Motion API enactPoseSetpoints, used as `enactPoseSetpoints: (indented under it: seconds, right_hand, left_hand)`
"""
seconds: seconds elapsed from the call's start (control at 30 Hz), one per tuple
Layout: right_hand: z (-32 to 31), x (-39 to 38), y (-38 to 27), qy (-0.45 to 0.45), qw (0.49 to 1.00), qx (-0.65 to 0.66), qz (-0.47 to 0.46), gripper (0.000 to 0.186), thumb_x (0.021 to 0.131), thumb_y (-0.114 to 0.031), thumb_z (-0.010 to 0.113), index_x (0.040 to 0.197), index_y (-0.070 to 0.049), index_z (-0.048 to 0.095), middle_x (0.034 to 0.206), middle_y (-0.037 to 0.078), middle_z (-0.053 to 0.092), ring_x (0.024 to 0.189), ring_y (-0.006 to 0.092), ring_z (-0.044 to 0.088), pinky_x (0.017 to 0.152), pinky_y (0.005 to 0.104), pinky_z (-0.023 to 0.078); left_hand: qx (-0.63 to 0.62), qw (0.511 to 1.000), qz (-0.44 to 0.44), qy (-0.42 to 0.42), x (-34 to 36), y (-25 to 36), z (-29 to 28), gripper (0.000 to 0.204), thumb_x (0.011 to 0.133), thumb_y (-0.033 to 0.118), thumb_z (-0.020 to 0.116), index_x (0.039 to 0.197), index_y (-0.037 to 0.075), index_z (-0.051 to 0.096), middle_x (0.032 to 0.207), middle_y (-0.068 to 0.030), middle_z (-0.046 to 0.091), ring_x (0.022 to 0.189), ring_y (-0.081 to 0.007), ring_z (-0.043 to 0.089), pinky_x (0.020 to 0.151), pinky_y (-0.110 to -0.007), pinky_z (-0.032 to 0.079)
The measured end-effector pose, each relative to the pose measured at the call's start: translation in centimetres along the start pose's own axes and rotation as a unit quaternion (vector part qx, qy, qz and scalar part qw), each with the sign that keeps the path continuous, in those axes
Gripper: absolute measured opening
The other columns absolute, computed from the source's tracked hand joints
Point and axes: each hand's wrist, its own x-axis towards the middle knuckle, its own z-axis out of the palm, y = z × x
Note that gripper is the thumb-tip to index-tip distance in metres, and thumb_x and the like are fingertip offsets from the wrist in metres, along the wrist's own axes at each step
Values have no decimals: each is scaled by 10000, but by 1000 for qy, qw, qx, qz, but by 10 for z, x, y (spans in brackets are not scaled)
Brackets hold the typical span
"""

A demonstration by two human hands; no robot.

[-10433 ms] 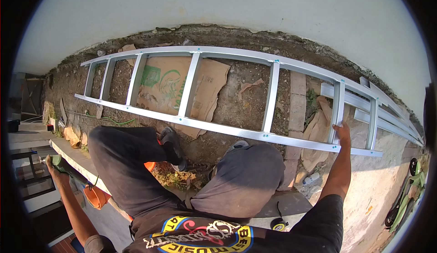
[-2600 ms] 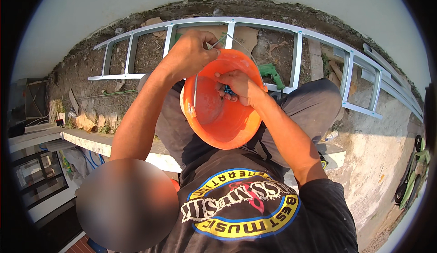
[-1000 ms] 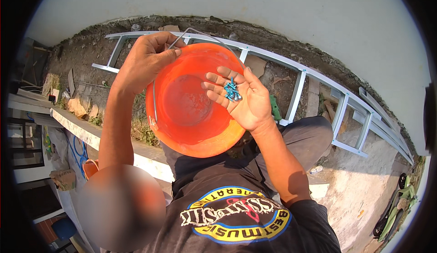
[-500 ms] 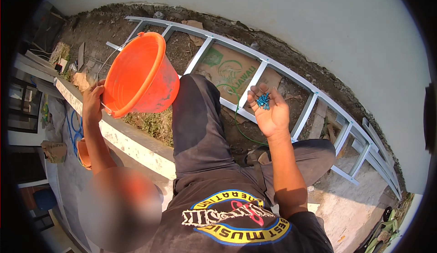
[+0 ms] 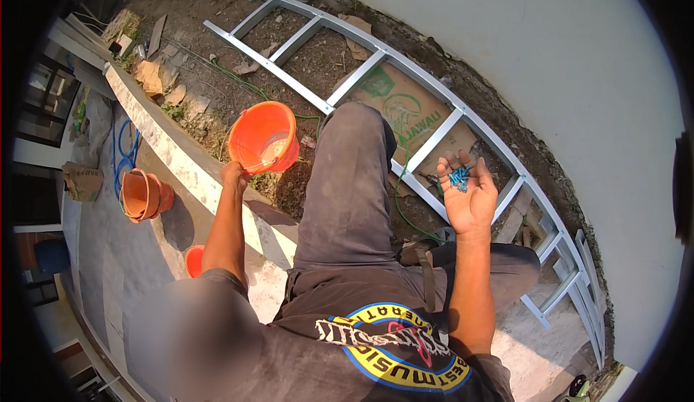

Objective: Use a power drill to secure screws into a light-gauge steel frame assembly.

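An orange bucket (image 5: 251,129) hangs tilted at my left knee, its mouth turned toward me. My left hand (image 5: 236,176) is closed at the near edge of its rim, around the handle or the rim; which of these, I cannot tell. Whether the bucket touches the ground is unclear. On the other side, my right hand (image 5: 471,203) is turned palm up, fingers curled. A small heap of blue screws (image 5: 460,178) lies in that palm.
Past my knees a silver ladder-like metal frame (image 5: 356,79) lies over cardboard (image 5: 406,113) and soil, along a pale wall (image 5: 549,62). A green cord (image 5: 402,207) crosses under it. At left are a concrete curb (image 5: 173,131), stacked orange buckets (image 5: 147,194) and a blue hose (image 5: 126,155).
My left hand has lowered the bucket, bringing it down and farther from the camera. The right hand has shifted slightly right and nearer to me, still carrying the screws. My view has turned left.
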Motion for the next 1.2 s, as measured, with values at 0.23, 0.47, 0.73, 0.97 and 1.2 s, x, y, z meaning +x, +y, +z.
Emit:
enactPoseSetpoints:
  seconds: [0.23, 0.47, 0.73, 0.97, 1.2]
  right_hand:
    - [45, -1, 32, -103, 993, 19, 63, 484, 1063, -386, 434, 1187, 60, 575, 1190, 269, 626, 1147, 396, 609, 1022, 489, 500]
    - [74, 2, 45, -137, 987, 2, 85, 524, 1067, -433, 406, 1216, 41, 570, 1200, 259, 625, 1174, 377, 600, 1047, 482, 483]
    - [85, 6, 60, -156, 986, -57, -20, 316, 1031, -158, 461, 1233, 67, 553, 1192, 240, 630, 1139, 345, 625, 1031, 455, 504]
    - [67, 6, 68, -112, 821, -448, -336, 268, 982, 0, 499, 1215, 61, 616, 1188, 183, 651, 1131, 284, 632, 1018, 391, 493]
    - [49, 4, 51, -117, 634, -625, -441, 397, 893, 46, 582, 1290, 50, 598, 1276, 263, 613, 1201, 399, 594, 1038, 432, 463]
  left_hand:
    - [119, 981, -138, -63, 91, -124, -59, 286, 914, 41, 499, 1190, -27, 532, 1100, -258, 627, 809, -379, 685, 750, -649, 533]
    - [382, 836, 360, 161, 14, -78, -5, 645, 898, 239, 715, 1394, -66, 439, 1322, -206, 552, 1204, -310, 563, 1031, -343, 457]
    - [-121, 843, 165, -497, -320, 42, 152, 578, 1086, 461, 358, 1384, -15, 493, 1400, -185, 542, 1309, -268, 519, 1146, -401, 364]
    - [-346, 644, -249, -635, -344, -9, 226, 463, 1077, 445, 374, 1209, 50, 576, 1196, -109, 637, 1125, -262, 616, 1009, -425, 489]
    - [-291, 696, -332, -567, -353, -39, 241, 421, 1063, 375, 373, 1272, 87, 598, 1337, -138, 595, 1271, -331, 547, 1081, -502, 446]
